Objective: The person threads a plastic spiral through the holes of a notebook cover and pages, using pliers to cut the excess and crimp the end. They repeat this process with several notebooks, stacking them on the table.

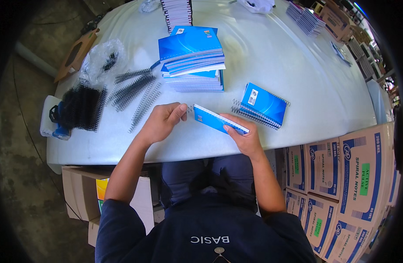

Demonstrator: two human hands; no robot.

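Observation:
My right hand [243, 133] grips a small blue notebook [214, 120] near its right end, thumb on the cover. Along the notebook's upper edge runs a row of punched holes. Closed in a pinch, my left hand [170, 118] holds a dark spiral binding coil [190, 108] at the notebook's left corner. How far the coil reaches into the holes is too small to tell. To the right of my right hand lie several blue notebooks with coils [265, 103], stacked together. Beyond my hands stands a tall pile of blue notebooks without coils [192, 57].
Loose spiral coils [133, 92] lie left of the pile, near a dense black bundle of coils [85, 105] and a clear plastic bag [103, 61]. More stacked notebooks [304, 19] sit at the far right. Cardboard cartons [359, 175] are stacked beside the white table [315, 114].

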